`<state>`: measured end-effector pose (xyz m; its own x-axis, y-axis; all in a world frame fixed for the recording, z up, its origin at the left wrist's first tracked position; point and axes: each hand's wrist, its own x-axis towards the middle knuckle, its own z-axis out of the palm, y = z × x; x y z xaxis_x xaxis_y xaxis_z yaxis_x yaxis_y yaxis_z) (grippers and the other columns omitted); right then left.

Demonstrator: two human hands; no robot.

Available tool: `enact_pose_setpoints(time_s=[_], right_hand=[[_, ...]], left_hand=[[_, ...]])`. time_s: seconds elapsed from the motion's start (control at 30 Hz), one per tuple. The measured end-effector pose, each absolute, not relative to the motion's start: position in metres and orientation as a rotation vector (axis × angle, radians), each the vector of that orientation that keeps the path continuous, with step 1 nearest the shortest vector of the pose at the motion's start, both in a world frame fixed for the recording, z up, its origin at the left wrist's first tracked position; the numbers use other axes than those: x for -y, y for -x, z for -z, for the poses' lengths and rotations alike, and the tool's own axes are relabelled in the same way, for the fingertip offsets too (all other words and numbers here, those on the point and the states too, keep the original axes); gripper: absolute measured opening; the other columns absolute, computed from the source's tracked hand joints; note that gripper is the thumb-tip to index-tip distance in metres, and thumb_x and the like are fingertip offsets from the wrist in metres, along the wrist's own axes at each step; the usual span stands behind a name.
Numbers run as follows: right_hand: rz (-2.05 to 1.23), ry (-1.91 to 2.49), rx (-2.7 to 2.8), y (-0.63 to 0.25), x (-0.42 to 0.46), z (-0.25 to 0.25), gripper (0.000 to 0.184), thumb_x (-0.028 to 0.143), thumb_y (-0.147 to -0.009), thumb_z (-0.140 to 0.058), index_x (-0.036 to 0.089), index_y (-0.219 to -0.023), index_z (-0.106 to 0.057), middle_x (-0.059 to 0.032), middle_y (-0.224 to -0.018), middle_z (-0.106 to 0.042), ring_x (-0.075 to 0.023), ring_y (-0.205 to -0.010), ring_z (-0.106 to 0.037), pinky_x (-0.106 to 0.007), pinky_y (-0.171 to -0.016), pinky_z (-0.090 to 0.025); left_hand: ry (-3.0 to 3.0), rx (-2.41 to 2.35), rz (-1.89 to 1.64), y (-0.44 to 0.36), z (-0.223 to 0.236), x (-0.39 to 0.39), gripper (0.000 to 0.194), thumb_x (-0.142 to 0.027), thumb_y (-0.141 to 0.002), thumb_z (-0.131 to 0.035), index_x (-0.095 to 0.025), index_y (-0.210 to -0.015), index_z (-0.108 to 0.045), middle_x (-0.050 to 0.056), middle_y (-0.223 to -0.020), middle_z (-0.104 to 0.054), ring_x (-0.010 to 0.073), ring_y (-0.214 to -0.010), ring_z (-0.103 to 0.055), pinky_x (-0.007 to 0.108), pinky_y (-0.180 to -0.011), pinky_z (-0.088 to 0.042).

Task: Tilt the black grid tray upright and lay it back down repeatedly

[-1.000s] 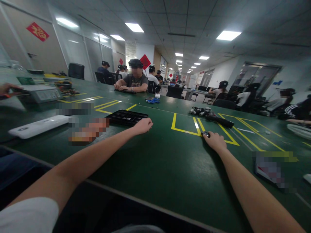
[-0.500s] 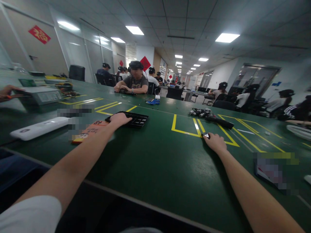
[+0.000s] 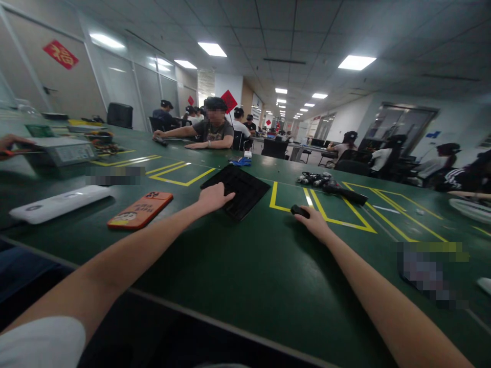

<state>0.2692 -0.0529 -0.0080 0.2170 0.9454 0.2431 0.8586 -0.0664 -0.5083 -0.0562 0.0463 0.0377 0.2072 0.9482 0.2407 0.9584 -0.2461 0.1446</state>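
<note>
My left hand (image 3: 215, 197) is closed on the left edge of a flat black tray (image 3: 248, 188), thumb lying over it. The tray is tilted up in front of me, with one corner pointing toward me; its faint inner pattern is too dark to make out. To the right, my right hand (image 3: 315, 221) grips a small rounded black object (image 3: 299, 210) of a kind I cannot tell, low over the table beside a yellow tape outline (image 3: 282, 207). Left of my left forearm lies a phone in an orange case (image 3: 141, 210).
A long white device (image 3: 61, 202) lies at the left, with a grey metal box (image 3: 63, 152) behind it. Dark cylindrical items with silver ends (image 3: 316, 179) lie beyond my right hand. Across the green table (image 3: 245, 266) sits a person (image 3: 217, 130). Blurred items lie at the right.
My left hand has moved right with the tray, which is now turned and tilted up, uncovering the orange phone. My right hand has moved left with the small object. The person opposite has stretched out an arm.
</note>
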Motion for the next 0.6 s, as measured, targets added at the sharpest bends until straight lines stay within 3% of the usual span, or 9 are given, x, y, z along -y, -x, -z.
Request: enact_pose_setpoints(time_s=[0.2,0.43,0.6], right_hand=[[-0.782,1.219,1.606,-0.206,0.058,0.01,0.046,0.038,-0.069,-0.069,0.02,-0.111,-0.062,-0.0054,-0.11,-0.067,-0.0238,-0.103,-0.06,-0.042,-0.095,-0.043],[-0.8,1.071,1.616,-0.194,0.067,0.016,0.046,0.041,-0.066,-0.072,0.021,-0.107,-0.064,-0.0062,-0.118,-0.064,-0.0273,-0.111,-0.055,-0.048,-0.099,-0.041],[-0.866,1.045,1.645,-0.195,0.064,0.024,0.041,0.039,-0.061,-0.077,0.02,-0.096,-0.066,-0.0051,-0.105,-0.068,-0.0289,-0.107,-0.057,-0.048,-0.095,-0.045]], left_hand=[[2.865,1.471,0.685,0.013,-0.019,-0.002,0.042,-0.05,-0.09,-0.032,-0.014,-0.104,-0.05,0.011,-0.095,-0.064,0.0229,-0.086,-0.061,0.032,-0.07,-0.045],[3.026,1.273,0.747,0.006,-0.003,0.012,0.034,-0.043,-0.088,-0.038,-0.015,-0.107,-0.046,0.009,-0.092,-0.061,0.0225,-0.087,-0.059,0.035,-0.075,-0.045],[3.104,1.201,0.852,0.007,-0.003,0.012,0.03,-0.04,-0.089,-0.038,-0.015,-0.104,-0.045,0.011,-0.095,-0.06,0.0224,-0.088,-0.059,0.036,-0.076,-0.046]])
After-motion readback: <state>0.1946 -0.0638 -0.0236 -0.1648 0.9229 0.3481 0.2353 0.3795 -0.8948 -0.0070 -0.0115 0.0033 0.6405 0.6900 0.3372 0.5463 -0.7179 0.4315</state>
